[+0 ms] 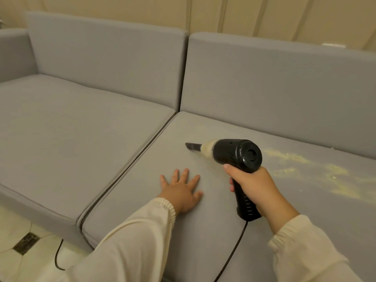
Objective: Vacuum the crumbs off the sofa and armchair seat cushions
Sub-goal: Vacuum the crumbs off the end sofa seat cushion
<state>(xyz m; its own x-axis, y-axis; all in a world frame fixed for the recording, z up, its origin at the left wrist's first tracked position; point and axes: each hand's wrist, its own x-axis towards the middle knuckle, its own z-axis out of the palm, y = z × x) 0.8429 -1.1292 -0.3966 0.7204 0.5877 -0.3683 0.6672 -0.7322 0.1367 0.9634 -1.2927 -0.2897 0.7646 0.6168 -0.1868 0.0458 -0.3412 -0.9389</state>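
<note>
Grey sofa (pixel 101 110) took up pretty much the whole shot, with two seat cushions side by side and two back cushions behind them, and its right end ran out of frame so I couldn't see how far it went. The left cushion (pixel 67 135) looked clean as far as I could tell, though the picture was soft. The right cushion (pixel 162 231) was where everything was happening. Pale yellowish crumbs (pixel 317 171) were scattered in streaks over its right part, more like a fine dust than separate bits, and they trailed off past the right edge. Behind the sofa there was a cream curtain (pixel 264 15), and at bottom left a bit of pale tiled floor (pixel 18 241) with a dark inset. Both arms were in cream sleeves, cut off by the bottom edge. The vacuum (pixel 234 154) was a black handheld one shaped like a pistol, with a clear dust cup that looked full of pale stuff and a thin dark nozzle pointing left, its tip just over the cushion or touching it, hard to say which. The crumbs sat well to the right of it, behind the motor end. The right hand (pixel 254 188) was wrapped round the handle, fingers curled tight about it, with the forefinger up near the body. The cord (pixel 234 251) ran down from the handle base and out the bottom; another loop showed on the floor. The left hand (pixel 182 192) lay flat on the right cushion with fingers spread, just left of the vacuum and not touching it.
</note>
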